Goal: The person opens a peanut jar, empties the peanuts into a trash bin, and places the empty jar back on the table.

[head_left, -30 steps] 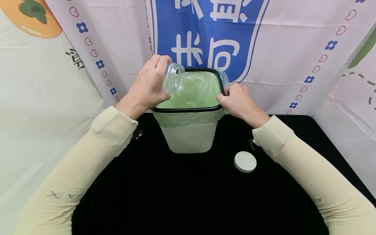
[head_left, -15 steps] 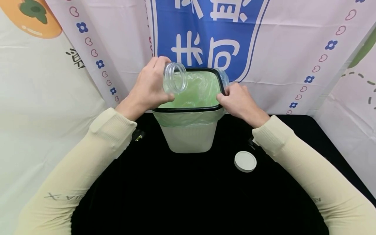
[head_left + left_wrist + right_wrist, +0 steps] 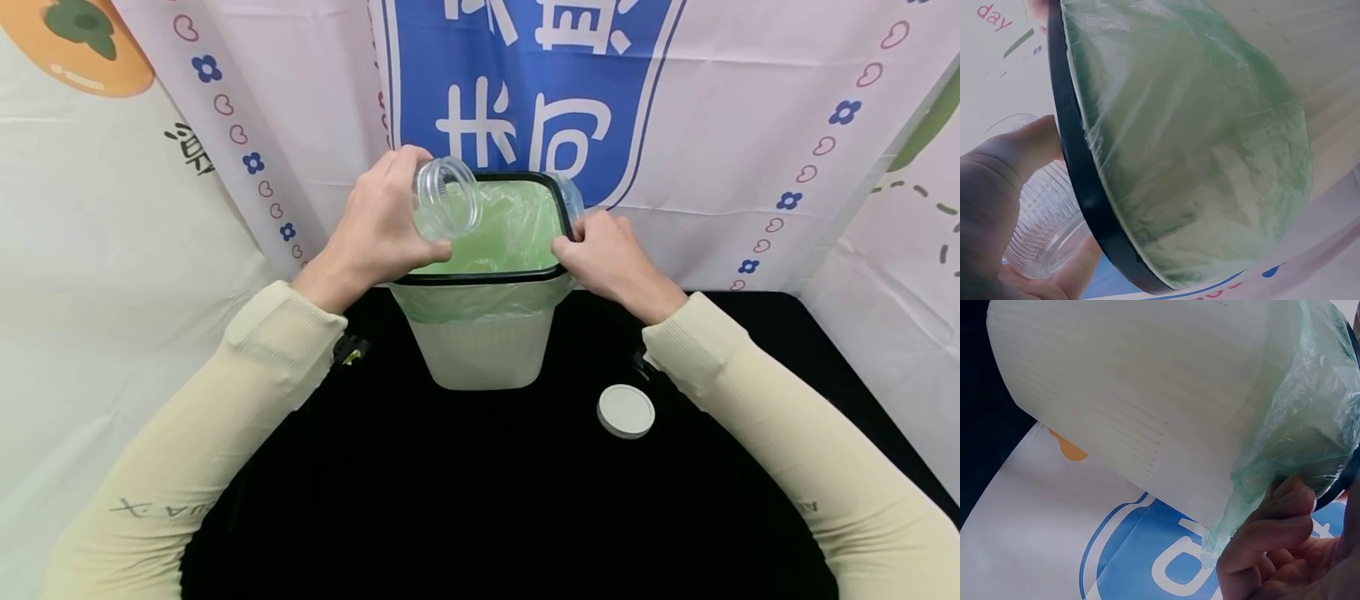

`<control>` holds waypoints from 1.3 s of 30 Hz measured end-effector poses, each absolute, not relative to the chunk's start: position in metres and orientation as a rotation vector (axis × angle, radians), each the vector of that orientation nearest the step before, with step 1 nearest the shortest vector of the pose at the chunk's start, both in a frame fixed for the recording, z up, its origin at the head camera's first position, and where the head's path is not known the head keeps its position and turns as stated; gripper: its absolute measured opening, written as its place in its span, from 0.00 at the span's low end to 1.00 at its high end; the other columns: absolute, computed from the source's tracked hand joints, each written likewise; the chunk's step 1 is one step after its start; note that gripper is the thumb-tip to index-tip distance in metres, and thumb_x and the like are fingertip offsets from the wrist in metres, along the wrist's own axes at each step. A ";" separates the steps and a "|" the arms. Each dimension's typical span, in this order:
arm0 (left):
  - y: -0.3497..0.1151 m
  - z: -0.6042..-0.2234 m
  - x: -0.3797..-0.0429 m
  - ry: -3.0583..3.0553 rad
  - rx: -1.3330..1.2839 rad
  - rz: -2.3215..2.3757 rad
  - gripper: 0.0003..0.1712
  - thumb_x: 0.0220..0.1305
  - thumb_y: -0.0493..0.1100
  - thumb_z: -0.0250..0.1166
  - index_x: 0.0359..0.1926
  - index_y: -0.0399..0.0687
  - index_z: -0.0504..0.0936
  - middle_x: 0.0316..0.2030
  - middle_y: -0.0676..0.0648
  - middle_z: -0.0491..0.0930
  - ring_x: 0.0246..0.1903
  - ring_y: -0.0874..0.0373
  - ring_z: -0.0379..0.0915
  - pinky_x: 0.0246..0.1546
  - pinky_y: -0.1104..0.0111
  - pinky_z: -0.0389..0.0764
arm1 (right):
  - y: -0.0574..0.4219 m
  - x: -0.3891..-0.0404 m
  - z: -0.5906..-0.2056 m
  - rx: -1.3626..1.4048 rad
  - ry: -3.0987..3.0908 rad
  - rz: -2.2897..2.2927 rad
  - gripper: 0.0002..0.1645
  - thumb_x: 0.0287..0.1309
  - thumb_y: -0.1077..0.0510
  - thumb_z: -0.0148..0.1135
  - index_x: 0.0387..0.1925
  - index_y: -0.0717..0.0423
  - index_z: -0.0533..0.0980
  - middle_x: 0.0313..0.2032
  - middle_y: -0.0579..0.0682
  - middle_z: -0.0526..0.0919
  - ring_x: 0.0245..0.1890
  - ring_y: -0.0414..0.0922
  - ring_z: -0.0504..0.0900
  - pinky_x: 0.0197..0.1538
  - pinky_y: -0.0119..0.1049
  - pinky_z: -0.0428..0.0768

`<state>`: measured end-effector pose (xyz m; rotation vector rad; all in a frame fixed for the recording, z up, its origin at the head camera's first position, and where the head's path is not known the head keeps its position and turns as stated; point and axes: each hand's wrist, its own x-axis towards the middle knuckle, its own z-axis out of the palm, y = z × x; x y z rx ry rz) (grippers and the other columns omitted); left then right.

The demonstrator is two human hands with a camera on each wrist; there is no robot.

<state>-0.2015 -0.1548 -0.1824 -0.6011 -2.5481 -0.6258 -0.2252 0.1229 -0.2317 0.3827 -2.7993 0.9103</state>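
My left hand [image 3: 382,221] grips a clear ribbed jar [image 3: 448,198] above the left side of a white trash bin [image 3: 483,354]. The jar is tilted, its uncapped mouth facing right over the opening. A green bag [image 3: 517,221] lines the bin and folds over the outside under a black rim [image 3: 472,278]. In the left wrist view, fingers and thumb wrap the jar [image 3: 1047,219] just beyond the rim. My right hand [image 3: 611,257] pinches the rim at the bin's right side, and in the right wrist view its curled fingers [image 3: 1272,528] lie against the bag's overhang.
A round white lid [image 3: 626,412] lies on the black tabletop [image 3: 450,492], to the right and in front of the bin. Close behind the bin hangs a printed cloth backdrop [image 3: 720,150] with a blue panel. Pale cloth walls stand at both sides.
The jar has shifted slightly right and turned its mouth a little more toward the head camera. The left thumb has moved right with it. My right hand keeps its hold on the rim.
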 end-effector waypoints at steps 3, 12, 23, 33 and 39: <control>-0.155 -0.184 -0.202 -2.531 -0.605 -0.644 0.47 0.39 0.40 0.82 0.63 0.34 0.72 0.54 0.37 0.79 0.53 0.44 0.75 0.58 0.49 0.81 | 0.123 -0.226 -0.232 0.383 -2.795 0.912 0.24 0.56 0.54 0.53 0.09 0.48 0.56 0.10 0.41 0.56 0.17 0.44 0.58 0.24 0.37 0.62; -0.155 -0.187 -0.202 -2.501 -0.597 -0.696 0.46 0.40 0.45 0.83 0.60 0.34 0.74 0.50 0.38 0.81 0.49 0.44 0.77 0.54 0.50 0.82 | 0.123 -0.226 -0.232 0.386 -2.796 0.905 0.24 0.57 0.54 0.53 0.10 0.48 0.56 0.11 0.41 0.55 0.18 0.43 0.57 0.24 0.36 0.61; -0.154 -0.190 -0.196 -2.452 -0.598 -0.768 0.44 0.41 0.49 0.85 0.57 0.37 0.75 0.47 0.39 0.84 0.46 0.45 0.81 0.51 0.53 0.84 | 0.123 -0.226 -0.232 0.391 -2.793 0.901 0.25 0.57 0.54 0.53 0.09 0.48 0.56 0.11 0.41 0.56 0.17 0.44 0.59 0.24 0.37 0.62; -0.154 -0.195 -0.190 -2.435 -0.614 -0.787 0.46 0.38 0.52 0.86 0.57 0.38 0.77 0.45 0.40 0.85 0.45 0.47 0.82 0.49 0.56 0.84 | 0.123 -0.225 -0.233 0.391 -2.796 0.908 0.24 0.57 0.53 0.53 0.09 0.48 0.57 0.10 0.41 0.57 0.17 0.44 0.59 0.24 0.37 0.63; -0.153 -0.197 -0.188 -2.432 -0.634 -0.793 0.47 0.38 0.53 0.87 0.58 0.39 0.77 0.46 0.41 0.85 0.46 0.49 0.82 0.51 0.57 0.85 | 0.123 -0.226 -0.233 0.393 -2.791 0.914 0.25 0.57 0.54 0.53 0.09 0.48 0.57 0.10 0.41 0.57 0.16 0.43 0.59 0.23 0.37 0.63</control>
